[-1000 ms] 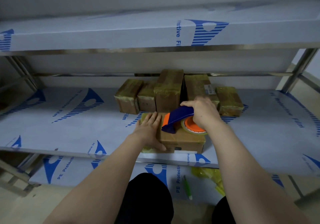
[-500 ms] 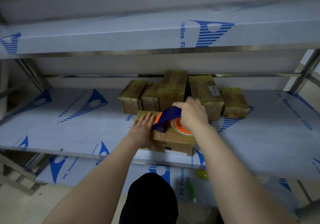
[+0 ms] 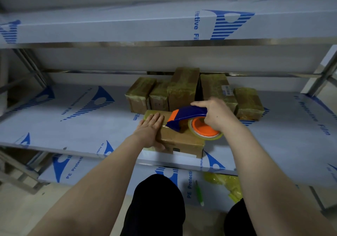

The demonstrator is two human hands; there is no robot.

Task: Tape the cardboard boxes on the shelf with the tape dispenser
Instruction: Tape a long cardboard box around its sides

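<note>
My left hand [image 3: 150, 132] flat, pinning brown cardboard box [image 3: 179, 141]; right hand [image 3: 217, 113] gripping blue-orange tape dispenser [image 3: 186, 120] mid-strip, next needs steady pull & cut

A blue-and-orange tape dispenser [image 3: 186, 116] is showing against brown cardboard boxes [image 3: 183, 88] on a white, blue-printed shelf [image 3: 76, 119].

The blue and orange plastic tape dispenser [image 3: 184, 117], gripped by the right hand [image 3: 217, 115], has slid rightward along the top of the front brown cardboard box [image 3: 182, 141]. Its clear tape roll [image 3: 206, 136] now overhangs the box's right edge, and its nose has drawn away from the fingers [image 3: 156, 120] of the left hand [image 3: 149, 132].
</note>
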